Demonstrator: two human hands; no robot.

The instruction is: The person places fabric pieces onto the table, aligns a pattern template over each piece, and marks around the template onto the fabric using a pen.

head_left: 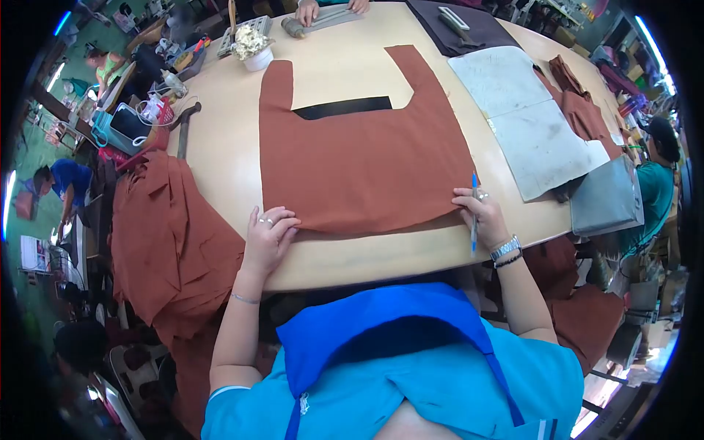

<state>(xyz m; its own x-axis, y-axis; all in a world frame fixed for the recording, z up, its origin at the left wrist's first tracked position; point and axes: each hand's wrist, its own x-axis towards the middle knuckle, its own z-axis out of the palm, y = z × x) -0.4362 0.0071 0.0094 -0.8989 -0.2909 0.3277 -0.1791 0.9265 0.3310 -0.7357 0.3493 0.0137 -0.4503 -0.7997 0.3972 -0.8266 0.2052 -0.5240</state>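
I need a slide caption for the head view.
Left hand and right hand hold the near edge of reddish-brown fabric on a pale table; the right also holds a pen.

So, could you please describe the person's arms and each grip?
The turquoise sleeves are short, the left white-edged. The left grip wears a ring, with a thin bracelet on the forearm. The right grip wears a ring too, with a silvery watch and dark bracelet.

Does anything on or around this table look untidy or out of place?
Yes, mildly: the pile of brown material on the left looks rumpled and droops off the table, unlike the brown piece spread out flat.
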